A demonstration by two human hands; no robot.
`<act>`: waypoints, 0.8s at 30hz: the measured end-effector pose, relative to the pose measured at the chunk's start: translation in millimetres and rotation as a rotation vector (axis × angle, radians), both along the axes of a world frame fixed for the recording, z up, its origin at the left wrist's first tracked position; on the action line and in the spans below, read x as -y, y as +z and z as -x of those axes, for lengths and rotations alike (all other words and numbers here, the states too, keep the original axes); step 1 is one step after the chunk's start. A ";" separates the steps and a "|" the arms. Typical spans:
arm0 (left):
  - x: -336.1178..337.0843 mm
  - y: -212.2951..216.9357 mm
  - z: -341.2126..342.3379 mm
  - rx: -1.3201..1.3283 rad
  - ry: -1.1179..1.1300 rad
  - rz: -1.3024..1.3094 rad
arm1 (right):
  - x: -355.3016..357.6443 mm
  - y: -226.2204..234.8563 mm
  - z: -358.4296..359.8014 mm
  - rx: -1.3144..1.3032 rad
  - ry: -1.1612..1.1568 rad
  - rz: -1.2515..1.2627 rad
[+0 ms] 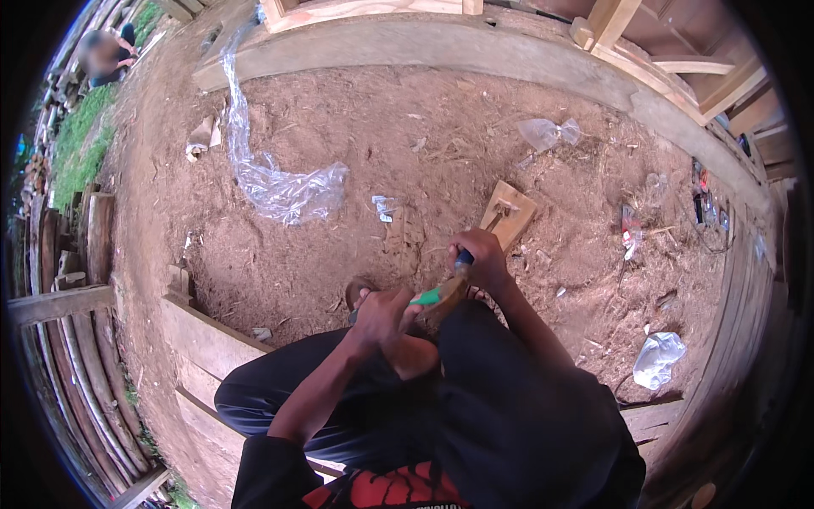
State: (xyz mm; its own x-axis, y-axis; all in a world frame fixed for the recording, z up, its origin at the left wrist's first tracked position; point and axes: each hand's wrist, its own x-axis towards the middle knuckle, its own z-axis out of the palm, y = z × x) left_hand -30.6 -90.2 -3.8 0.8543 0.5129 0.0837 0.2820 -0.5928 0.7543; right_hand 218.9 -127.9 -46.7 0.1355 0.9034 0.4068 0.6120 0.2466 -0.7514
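A short wooden block (518, 222) lies on the dirt in front of me, with a small cut hollow in its face. My right hand (482, 257) is wrapped around the dark blue handle of a chisel-like tool (465, 255). Its thin metal shaft slants up toward the hollow in the block. My left hand (381, 316) grips a tool with a green part (426, 298); its brownish end reaches beside the lower end of the blue handle. Whether the two tools touch, I cannot tell. My fingers hide much of both tools.
Crumpled clear plastic (288, 191) lies on the ground at left, a clear bag (549, 133) farther right and a white bag (659, 360) at lower right. A low concrete ledge (407, 48) crosses the back. Wooden boards (203, 335) stand near my left side. A person (108, 55) sits far left.
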 end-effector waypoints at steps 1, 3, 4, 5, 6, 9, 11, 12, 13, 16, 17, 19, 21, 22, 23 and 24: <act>-0.6 1.9 -1.0 -0.021 0.001 -0.011 | -0.9 1.0 0.3 0.004 -0.005 -0.003; -0.8 -7.5 6.5 0.073 -0.040 0.039 | -3.2 3.9 1.6 0.011 -0.016 -0.008; -3.1 -11.2 7.3 0.031 -0.034 0.032 | -2.5 4.5 1.5 0.002 0.002 0.000; -3.8 -13.5 8.8 -0.011 -0.028 0.024 | -1.5 4.7 -0.3 -0.008 0.020 0.008; -0.3 -18.8 0.9 -0.186 0.098 0.035 | -1.5 4.7 -0.7 -0.017 0.039 0.016; -2.4 -17.3 9.1 0.018 0.074 0.006 | 1.7 -2.1 -2.8 0.033 0.002 0.039; -4.1 -11.0 13.2 0.021 -0.007 0.049 | -0.3 4.3 -0.9 0.012 -0.014 0.058; 0.0 -15.5 4.3 -0.083 0.010 0.023 | -0.4 6.5 0.1 0.002 -0.022 0.067; -2.3 -17.0 -1.8 -0.185 0.023 -0.011 | -1.5 4.6 -0.7 0.019 -0.006 0.052; -5.8 -11.7 8.6 0.115 -0.068 0.043 | -3.6 0.6 -3.2 0.023 0.013 0.032; -5.1 -13.6 15.0 0.251 -0.104 0.069 | -4.4 3.5 -2.1 -0.006 0.001 0.042; -8.5 -26.4 17.7 0.141 -0.059 0.025 | -4.2 4.5 -1.2 -0.020 0.005 0.056; -13.9 -26.8 9.6 -0.106 0.087 -0.079 | 0.8 -1.5 -4.6 0.010 0.037 0.063; -18.4 -20.9 14.8 -0.081 0.044 -0.102 | 1.2 -2.8 -4.7 0.028 0.055 0.044; -19.2 -21.9 14.0 0.070 0.013 -0.071 | -0.3 -3.6 -6.3 0.034 0.026 0.046; -20.1 -23.2 13.1 0.221 -0.018 -0.040 | -2.3 -3.6 -7.2 0.039 -0.003 0.047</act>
